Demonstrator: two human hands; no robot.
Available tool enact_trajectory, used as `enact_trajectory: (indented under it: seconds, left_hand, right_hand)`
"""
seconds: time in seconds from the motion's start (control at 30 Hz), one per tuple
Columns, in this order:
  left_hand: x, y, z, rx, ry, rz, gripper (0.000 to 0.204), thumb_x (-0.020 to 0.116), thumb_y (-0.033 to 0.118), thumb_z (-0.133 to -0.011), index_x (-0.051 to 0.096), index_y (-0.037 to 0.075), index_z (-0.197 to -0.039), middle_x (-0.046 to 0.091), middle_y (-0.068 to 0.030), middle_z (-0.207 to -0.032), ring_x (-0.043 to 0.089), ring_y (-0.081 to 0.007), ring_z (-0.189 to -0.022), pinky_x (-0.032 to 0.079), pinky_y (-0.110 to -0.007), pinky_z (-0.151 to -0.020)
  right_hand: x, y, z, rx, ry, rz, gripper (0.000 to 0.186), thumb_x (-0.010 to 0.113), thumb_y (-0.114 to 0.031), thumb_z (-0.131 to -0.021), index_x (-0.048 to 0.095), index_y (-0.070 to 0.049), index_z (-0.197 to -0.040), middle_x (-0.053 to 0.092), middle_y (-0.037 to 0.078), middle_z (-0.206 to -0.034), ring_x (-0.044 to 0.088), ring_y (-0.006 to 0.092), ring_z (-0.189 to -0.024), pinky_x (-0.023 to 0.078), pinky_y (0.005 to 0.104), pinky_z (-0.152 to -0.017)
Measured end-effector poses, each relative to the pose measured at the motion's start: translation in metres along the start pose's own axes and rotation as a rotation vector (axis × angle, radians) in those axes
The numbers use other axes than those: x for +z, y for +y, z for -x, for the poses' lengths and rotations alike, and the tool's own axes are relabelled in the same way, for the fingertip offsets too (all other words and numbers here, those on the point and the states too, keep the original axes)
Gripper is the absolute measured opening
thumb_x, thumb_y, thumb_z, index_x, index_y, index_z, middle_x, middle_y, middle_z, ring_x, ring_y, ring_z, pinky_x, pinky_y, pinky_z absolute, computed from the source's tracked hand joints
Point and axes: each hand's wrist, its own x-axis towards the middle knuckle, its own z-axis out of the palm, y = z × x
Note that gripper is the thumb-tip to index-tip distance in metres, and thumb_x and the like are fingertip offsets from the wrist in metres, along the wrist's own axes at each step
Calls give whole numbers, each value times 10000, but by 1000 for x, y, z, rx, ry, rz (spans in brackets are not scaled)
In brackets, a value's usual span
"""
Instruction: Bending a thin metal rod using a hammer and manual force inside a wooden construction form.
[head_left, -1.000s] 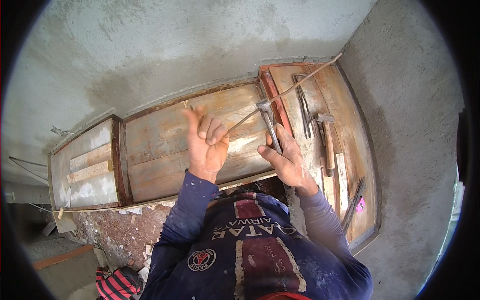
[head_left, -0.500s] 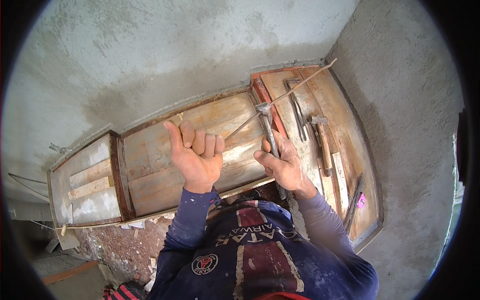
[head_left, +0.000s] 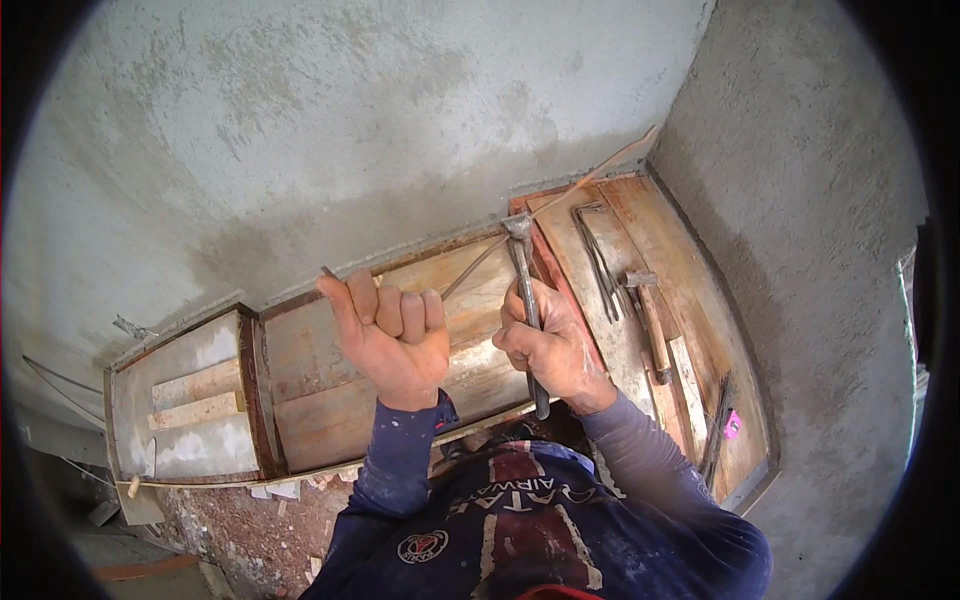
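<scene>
My left hand (head_left: 395, 345) is closed with curled fingers on a thin rusty rod (head_left: 470, 269), which runs up to the right; a short end shows by the thumb. My right hand (head_left: 545, 345) grips a grey metal bar tool (head_left: 522, 262) held upright, its slotted-looking head around the rod. How the rod runs behind my left fingers is hidden. To the right, bent dark rods (head_left: 600, 270) and a wooden-handled hammer (head_left: 655, 330) lie on boards.
A wooden formwork (head_left: 262, 390) with several boards runs along the rendered back wall (head_left: 330, 130) and meets a right wall (head_left: 810, 250). At right are dark rods (head_left: 712, 450) and a pink object (head_left: 732, 425). Rubble (head_left: 210, 530) lies below at left.
The view has shifted, so the formwork sits lower. My left hand has moved left, fingers curled. My right hand and the tool have shifted slightly left and lower.
</scene>
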Motion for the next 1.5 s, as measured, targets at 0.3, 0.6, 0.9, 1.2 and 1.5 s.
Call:
enact_trajectory:
  seconds: [0.3,0.6,0.9,1.2,1.5]
  left_hand:
    - [-5,-14,2,193,48,20,509,374,510,-1086,263,221,-681,112,72,-516,48,-99,-466,163,-289,-478]
    - [-13,-25,11,283,-22,30,535,296,563,-1080,246,204,-687,118,51,-521,67,-130,-522,238,-312,-585]
    - [-20,-21,-2,112,81,20,563,321,561,-1077,221,204,-654,98,49,-525,53,-136,-527,187,-321,-547]
    - [-28,-46,-3,-145,124,-130,562,348,521,-1087,247,204,-633,91,55,-519,44,-124,-509,150,-308,-518]
    - [-45,-85,11,-346,188,-219,576,393,556,-1064,261,210,-624,107,58,-522,46,-121,-515,154,-315,-535]
  right_hand:
    - [37,-17,-15,172,30,-396,305,537,92,-778,365,-159,-787,364,-59,-651,301,43,-471,192,232,-412]
    - [43,-14,-37,196,20,-450,274,582,56,-791,397,-146,-783,393,-49,-622,334,39,-462,227,235,-397]
    - [26,6,-29,184,41,-271,163,603,-73,-908,517,-48,-1045,533,17,-697,512,116,-559,395,282,-498]
    - [-78,25,23,204,224,381,587,549,-135,-974,347,1,-1508,695,177,-1063,681,295,-882,542,401,-820]
    - [-193,56,106,454,555,758,343,587,-189,-927,590,58,-1165,715,240,-924,697,368,-883,521,470,-762]
